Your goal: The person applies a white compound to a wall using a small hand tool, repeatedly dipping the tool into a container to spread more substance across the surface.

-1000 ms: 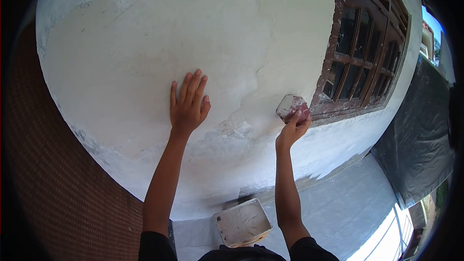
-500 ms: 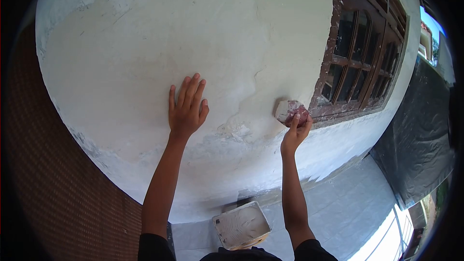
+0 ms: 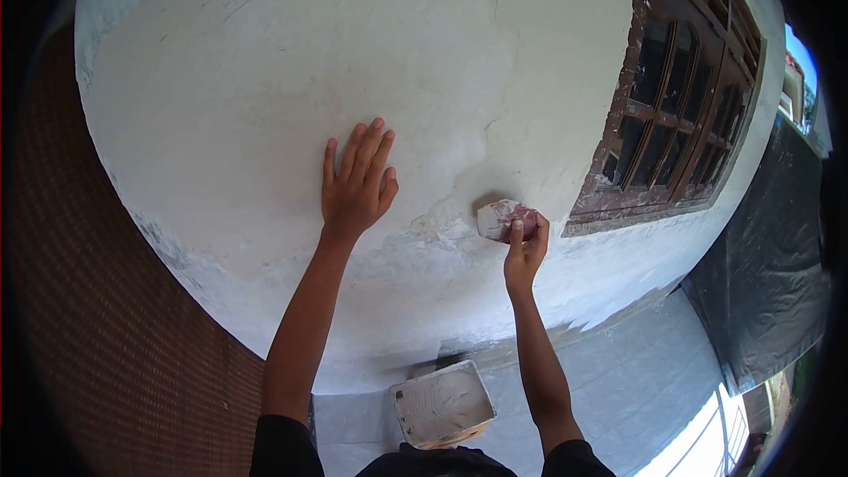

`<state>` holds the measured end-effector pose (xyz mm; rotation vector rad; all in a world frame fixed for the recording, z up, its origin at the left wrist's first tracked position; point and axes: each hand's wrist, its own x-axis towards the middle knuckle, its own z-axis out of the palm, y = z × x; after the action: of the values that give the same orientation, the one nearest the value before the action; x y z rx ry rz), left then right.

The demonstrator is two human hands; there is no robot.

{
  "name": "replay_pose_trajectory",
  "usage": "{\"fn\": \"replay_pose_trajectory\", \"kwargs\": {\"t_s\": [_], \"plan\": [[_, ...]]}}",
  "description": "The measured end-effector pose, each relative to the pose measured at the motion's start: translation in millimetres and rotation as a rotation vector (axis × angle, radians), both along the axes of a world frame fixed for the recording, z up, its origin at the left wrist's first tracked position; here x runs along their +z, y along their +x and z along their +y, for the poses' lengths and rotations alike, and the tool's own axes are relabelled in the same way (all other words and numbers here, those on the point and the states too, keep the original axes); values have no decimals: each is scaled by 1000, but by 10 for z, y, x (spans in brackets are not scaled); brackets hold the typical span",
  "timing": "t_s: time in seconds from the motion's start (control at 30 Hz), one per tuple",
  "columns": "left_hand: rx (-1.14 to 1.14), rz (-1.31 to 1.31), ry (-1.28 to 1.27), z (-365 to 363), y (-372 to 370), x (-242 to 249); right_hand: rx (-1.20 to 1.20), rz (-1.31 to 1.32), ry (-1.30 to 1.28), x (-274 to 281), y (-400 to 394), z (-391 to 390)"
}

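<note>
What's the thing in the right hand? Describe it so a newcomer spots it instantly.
Start at the brown window frame in the white wall. Below its lower left corner, the right hand presses a small reddish, plaster-smeared scraper onto the wall, the only coloured item there.

Scraper [image 3: 501, 217] partly hidden behind right hand [image 3: 525, 256]; tray [image 3: 443, 405] near edge hidden by torso

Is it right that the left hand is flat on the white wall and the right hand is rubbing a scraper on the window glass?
Not quite. The head view shows the right hand pressing the scraper on the white wall, left of the window, not on the glass. The left hand does lie flat on the wall.
</note>
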<state>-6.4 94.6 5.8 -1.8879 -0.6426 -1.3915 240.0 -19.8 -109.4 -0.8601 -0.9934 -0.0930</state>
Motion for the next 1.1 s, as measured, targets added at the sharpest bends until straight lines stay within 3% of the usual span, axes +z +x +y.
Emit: {"fn": "replay_pose_trajectory", "kwargs": {"t_s": [0.1,0.3,0.4,0.47,0.5,0.63,0.7,0.77,0.83,0.9,0.97,1.03,1.1], "plan": [[-13,1,-12,6,-6,5,-124,-363,-149,-148,-377,75],[32,-10,10,3,0,2,-192,-435,-199,9,-669,175],[-14,-3,-3,16,-3,-8,-273,-392,-168,52,-636,257],[-6,-6,9,18,6,-9,-66,86,72,54,-553,350],[-3,-8,21,18,5,-6,-63,85,72,39,-564,345],[6,-4,11,1,3,-17,-221,-551,-143,-38,-635,243],[12,7,16,12,-14,-5,-256,-362,-142,28,-626,250],[9,-3,24,6,4,-1,-60,129,103,100,-548,329],[9,-12,28,11,-7,3,64,282,167,146,-582,268],[4,-9,20,13,2,-5,-167,-336,-24,38,-562,240],[-2,-6,10,4,-6,-1,-233,-635,-100,10,-625,229],[-2,-2,10,3,-10,3,-294,-373,-101,57,-596,250],[-3,-2,11,17,-5,-6,-114,162,107,212,-552,272]]}}
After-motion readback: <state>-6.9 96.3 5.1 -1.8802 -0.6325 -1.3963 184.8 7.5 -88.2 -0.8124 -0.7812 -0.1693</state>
